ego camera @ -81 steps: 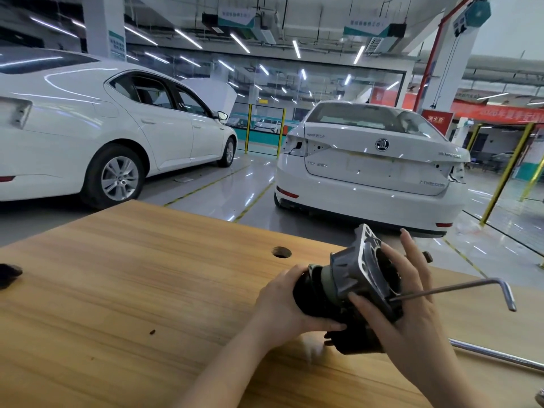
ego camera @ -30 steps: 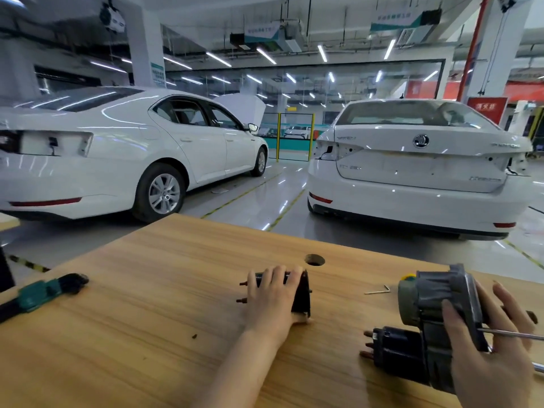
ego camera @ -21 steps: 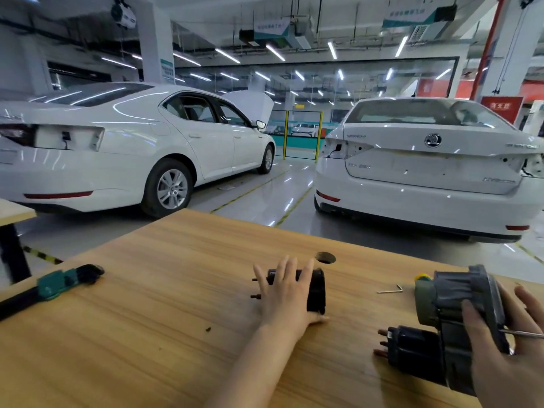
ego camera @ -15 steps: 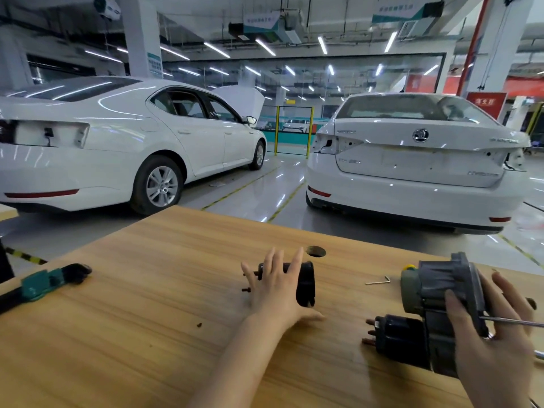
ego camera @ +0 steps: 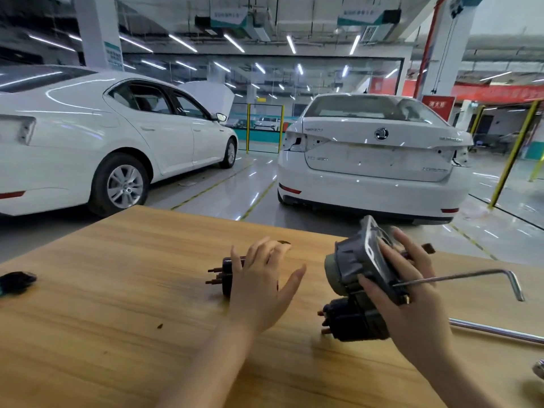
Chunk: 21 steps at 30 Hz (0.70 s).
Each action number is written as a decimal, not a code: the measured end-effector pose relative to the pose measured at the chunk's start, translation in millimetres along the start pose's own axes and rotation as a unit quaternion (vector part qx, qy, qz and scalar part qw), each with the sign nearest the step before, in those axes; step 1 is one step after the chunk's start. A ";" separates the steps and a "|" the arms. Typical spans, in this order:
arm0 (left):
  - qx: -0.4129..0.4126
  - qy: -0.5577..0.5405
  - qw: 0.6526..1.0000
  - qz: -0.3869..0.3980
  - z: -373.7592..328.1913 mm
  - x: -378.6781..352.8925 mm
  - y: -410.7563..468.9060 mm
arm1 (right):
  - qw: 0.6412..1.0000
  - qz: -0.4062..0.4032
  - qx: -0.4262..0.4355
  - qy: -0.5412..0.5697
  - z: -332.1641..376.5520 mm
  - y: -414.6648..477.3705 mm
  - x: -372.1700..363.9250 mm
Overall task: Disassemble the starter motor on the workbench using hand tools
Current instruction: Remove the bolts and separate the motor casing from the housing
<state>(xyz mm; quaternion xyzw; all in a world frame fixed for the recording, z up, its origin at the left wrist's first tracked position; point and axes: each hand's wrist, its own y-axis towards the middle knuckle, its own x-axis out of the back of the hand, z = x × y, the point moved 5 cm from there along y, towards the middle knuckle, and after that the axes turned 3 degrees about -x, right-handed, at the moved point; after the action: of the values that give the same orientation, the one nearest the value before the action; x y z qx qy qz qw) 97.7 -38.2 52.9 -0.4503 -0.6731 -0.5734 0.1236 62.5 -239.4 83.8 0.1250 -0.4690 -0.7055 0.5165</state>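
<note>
Starter motor [ego camera: 353, 319] separated at workbench [ego camera: 117, 290].
Grey housing [ego camera: 350, 266] is grasped in right hand [ego camera: 412, 304] with hex key [ego camera: 471, 275]; left hand [ego camera: 259, 287], fingers released, is spread over detached black cylinder [ego camera: 228, 270] on the bench top.
</note>
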 end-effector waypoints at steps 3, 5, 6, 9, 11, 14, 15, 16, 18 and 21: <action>0.078 0.020 0.996 0.024 31.0 -4.8 -3.2 | 0.999 0.035 0.029 0.021 7.3 4.9 -2.8; 0.124 0.048 0.990 0.047 48.8 -7.5 -8.1 | 0.996 0.069 0.029 0.043 9.3 11.8 -6.3; 0.139 0.061 0.987 0.058 53.6 -9.0 -10.1 | 0.995 0.087 0.024 0.051 10.2 15.9 -9.1; 0.129 0.089 0.987 0.041 48.9 -8.5 -10.5 | 0.989 0.146 0.001 0.033 14.5 29.4 -20.3; 0.053 -0.028 0.997 -0.042 29.2 2.7 -6.2 | 0.979 0.203 0.003 0.004 19.9 36.8 -31.3; 0.013 -0.338 0.939 -0.071 4.6 23.4 2.0 | 0.952 0.301 0.034 -0.046 34.4 41.0 -51.2; 0.017 -0.420 0.907 -0.037 -0.2 25.7 4.5 | 0.943 0.326 0.044 -0.052 40.5 41.1 -57.6; 0.020 -0.477 0.879 -0.005 -3.9 25.1 5.9 | 0.935 0.346 0.058 -0.055 46.2 41.0 -63.0; 0.019 -0.508 0.860 0.027 -4.3 23.6 2.3 | 0.923 0.371 0.080 -0.059 55.2 39.4 -73.0; 0.036 -0.493 0.868 0.043 4.3 21.7 -12.2 | 0.913 0.396 0.081 -0.061 58.1 37.8 -82.9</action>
<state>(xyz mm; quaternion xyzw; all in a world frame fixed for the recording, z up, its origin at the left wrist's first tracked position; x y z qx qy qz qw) 77.8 -23.5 58.3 -0.6980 -0.6467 -0.2466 -0.1834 83.3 -139.3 118.9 -0.0727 -0.5659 -0.4087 0.7124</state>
